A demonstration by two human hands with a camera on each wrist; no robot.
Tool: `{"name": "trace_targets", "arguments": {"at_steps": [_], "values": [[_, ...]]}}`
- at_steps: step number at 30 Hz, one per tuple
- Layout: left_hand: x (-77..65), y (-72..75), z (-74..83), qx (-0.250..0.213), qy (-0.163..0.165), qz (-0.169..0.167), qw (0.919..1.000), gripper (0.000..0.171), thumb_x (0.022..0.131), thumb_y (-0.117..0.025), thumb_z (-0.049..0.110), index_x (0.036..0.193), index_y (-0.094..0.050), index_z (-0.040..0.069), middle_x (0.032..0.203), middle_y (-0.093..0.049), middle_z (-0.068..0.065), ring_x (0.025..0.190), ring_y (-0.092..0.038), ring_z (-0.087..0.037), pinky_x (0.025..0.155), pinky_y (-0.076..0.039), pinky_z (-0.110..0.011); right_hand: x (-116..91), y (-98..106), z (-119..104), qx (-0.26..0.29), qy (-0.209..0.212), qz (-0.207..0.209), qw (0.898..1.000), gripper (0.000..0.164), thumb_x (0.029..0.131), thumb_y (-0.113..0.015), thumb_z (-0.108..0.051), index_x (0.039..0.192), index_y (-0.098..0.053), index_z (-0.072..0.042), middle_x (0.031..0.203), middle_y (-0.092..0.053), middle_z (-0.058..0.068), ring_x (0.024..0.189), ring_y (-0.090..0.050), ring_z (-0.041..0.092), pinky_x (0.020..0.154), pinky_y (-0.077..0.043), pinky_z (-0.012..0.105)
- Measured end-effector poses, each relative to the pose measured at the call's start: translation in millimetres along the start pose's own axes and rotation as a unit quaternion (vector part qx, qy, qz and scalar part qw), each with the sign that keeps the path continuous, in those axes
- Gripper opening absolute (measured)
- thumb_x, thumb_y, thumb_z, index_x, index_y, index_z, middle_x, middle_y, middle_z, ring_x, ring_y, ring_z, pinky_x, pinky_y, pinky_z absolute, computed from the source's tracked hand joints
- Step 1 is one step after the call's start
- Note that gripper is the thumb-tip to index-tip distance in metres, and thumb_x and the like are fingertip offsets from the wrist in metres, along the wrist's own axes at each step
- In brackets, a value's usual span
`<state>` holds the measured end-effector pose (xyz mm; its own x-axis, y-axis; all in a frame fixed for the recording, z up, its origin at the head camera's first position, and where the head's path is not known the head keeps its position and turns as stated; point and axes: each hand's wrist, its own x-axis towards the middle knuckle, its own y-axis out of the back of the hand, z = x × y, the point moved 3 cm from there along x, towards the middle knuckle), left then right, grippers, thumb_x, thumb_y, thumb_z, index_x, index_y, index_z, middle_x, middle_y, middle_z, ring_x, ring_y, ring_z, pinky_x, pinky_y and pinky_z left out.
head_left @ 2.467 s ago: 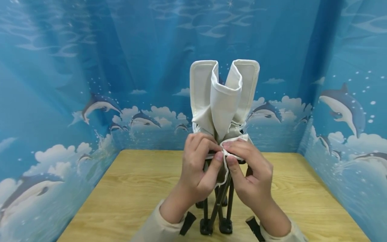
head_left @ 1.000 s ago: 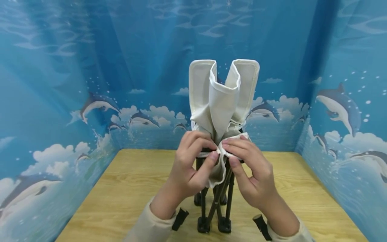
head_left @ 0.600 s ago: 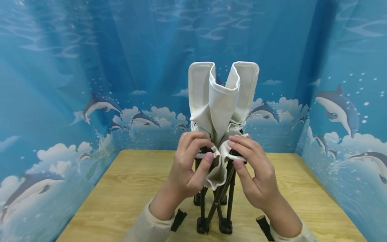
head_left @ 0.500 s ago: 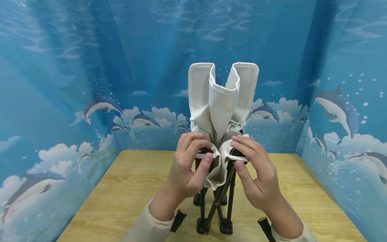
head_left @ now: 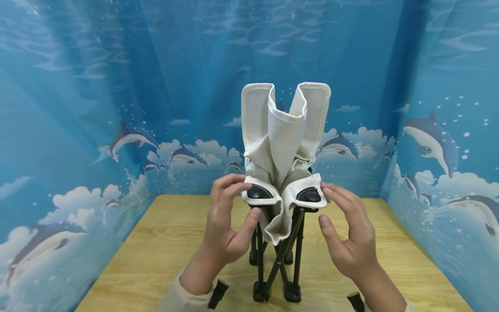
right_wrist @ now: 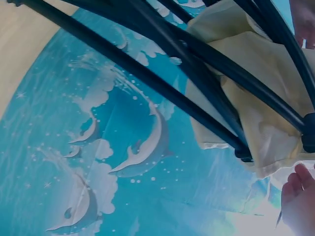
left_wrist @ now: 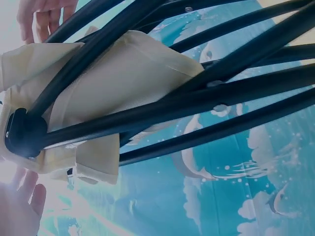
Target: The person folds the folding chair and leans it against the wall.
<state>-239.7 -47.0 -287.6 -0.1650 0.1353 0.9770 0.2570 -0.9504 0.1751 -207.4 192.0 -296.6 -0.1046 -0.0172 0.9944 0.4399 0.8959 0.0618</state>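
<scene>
A small folding chair [head_left: 288, 134] with off-white fabric and crossed dark legs stands half folded on the table. Black corner patches [head_left: 259, 192] show at both front seat corners, and the fabric sags in a fold between them. My left hand [head_left: 224, 225] is at the left corner, fingertips against the fabric edge and thumb just below. At the right corner, my right hand [head_left: 352, 234] has its fingertips by the outer edge, thumb held apart. The left wrist view shows the leg tubes [left_wrist: 167, 105] and seat underside; fingers [right_wrist: 298, 189] appear beside the fabric edge in the right wrist view.
The light wooden table [head_left: 163, 251] lies under the chair. A blue curtain [head_left: 187, 108] printed with dolphins and clouds surrounds it at the back and both sides. Dark straps [head_left: 218, 294] show by both cuffs.
Both hands have moved apart, from pinching the fabric near the middle out to the front corners. The black corner patches are uncovered, and the front fabric hangs in a loose fold.
</scene>
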Motion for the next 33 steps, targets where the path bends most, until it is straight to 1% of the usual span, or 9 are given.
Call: {"name": "trace_targets", "arguments": {"at_steps": [5,8,13,16,19,24,26,29,33], "values": [[-8.2,3.8,-0.3,0.008,-0.007,0.008,0.9999,0.037,0.100,-0.063,0.018,0.126,-0.061,-0.008,0.128,-0.056,-0.029,0.119,-0.054,-0.037,0.101,-0.046,-0.042,-13,6,6,-0.007,-0.018,-0.021,1.000,0.045,0.107,-0.063,-0.022,0.125,-0.064,0.018,0.126,-0.067,0.033,0.133,-0.061,0.020,0.116,-0.045,0.027],[-13.5,5.0,-1.2,0.005,-0.010,0.009,0.9999,0.039,0.095,-0.065,0.012,0.126,-0.059,-0.010,0.125,-0.057,-0.028,0.114,-0.055,-0.035,0.097,-0.047,-0.039,-22,10,9,-0.011,-0.029,-0.035,0.999,0.047,0.107,-0.063,-0.024,0.126,-0.064,0.018,0.126,-0.067,0.032,0.134,-0.060,0.018,0.116,-0.044,0.025],[-23.1,6.0,-5.1,-0.004,0.006,0.009,0.9999,0.050,0.087,-0.068,0.007,0.131,-0.053,-0.014,0.121,-0.058,-0.024,0.103,-0.057,-0.031,0.090,-0.047,-0.034,-34,13,14,-0.022,-0.042,-0.053,0.997,0.048,0.107,-0.064,-0.028,0.127,-0.065,0.016,0.128,-0.067,0.029,0.133,-0.060,0.019,0.116,-0.043,0.024],[-29.7,5.9,-7.0,-0.007,0.010,0.008,0.9999,0.052,0.084,-0.070,0.004,0.129,-0.052,-0.014,0.118,-0.058,-0.023,0.100,-0.058,-0.030,0.089,-0.049,-0.033,-41,15,15,-0.030,-0.049,-0.066,0.996,0.049,0.107,-0.064,-0.030,0.127,-0.066,0.015,0.130,-0.067,0.026,0.133,-0.059,0.018,0.116,-0.043,0.022],[-36.7,5.1,-7.8,-0.007,0.009,0.001,0.9999,0.050,0.081,-0.072,0.003,0.125,-0.054,-0.014,0.116,-0.059,-0.022,0.099,-0.058,-0.029,0.088,-0.050,-0.032,-47,16,15,-0.035,-0.061,-0.079,0.994,0.048,0.107,-0.064,-0.031,0.127,-0.067,0.012,0.130,-0.067,0.023,0.132,-0.058,0.016,0.114,-0.042,0.020],[-47.0,2.8,-10.2,-0.002,0.014,-0.018,0.9997,0.046,0.081,-0.074,0.003,0.122,-0.058,-0.010,0.112,-0.061,-0.018,0.097,-0.058,-0.028,0.085,-0.051,-0.032,-55,16,15,-0.031,-0.071,-0.096,0.992,0.042,0.106,-0.066,-0.026,0.128,-0.068,0.010,0.131,-0.067,0.021,0.131,-0.058,0.016,0.113,-0.041,0.019],[-50.9,2.0,-11.4,0.001,0.016,-0.027,0.9995,0.046,0.081,-0.074,0.004,0.122,-0.059,-0.009,0.111,-0.061,-0.016,0.096,-0.058,-0.028,0.084,-0.052,-0.032,-58,16,17,-0.029,-0.074,-0.104,0.991,0.041,0.106,-0.066,-0.026,0.128,-0.068,0.009,0.132,-0.067,0.021,0.132,-0.058,0.016,0.114,-0.041,0.019],[-56.3,0.6,-12.9,0.008,0.021,-0.042,0.9989,0.046,0.082,-0.075,0.006,0.123,-0.060,-0.007,0.112,-0.063,-0.014,0.095,-0.059,-0.025,0.082,-0.053,-0.031,-63,15,19,-0.030,-0.084,-0.117,0.989,0.041,0.105,-0.067,-0.026,0.131,-0.069,0.006,0.135,-0.066,0.020,0.134,-0.058,0.016,0.115,-0.040,0.019],[-62.6,-0.9,-14.1,0.018,0.027,-0.058,0.9978,0.042,0.084,-0.075,0.008,0.122,-0.062,-0.005,0.114,-0.064,-0.013,0.096,-0.060,-0.021,0.082,-0.054,-0.030,-71,14,22,-0.024,-0.097,-0.140,0.985,0.038,0.102,-0.071,-0.020,0.134,-0.069,0.002,0.137,-0.065,0.019,0.135,-0.057,0.017,0.116,-0.039,0.019]]}}
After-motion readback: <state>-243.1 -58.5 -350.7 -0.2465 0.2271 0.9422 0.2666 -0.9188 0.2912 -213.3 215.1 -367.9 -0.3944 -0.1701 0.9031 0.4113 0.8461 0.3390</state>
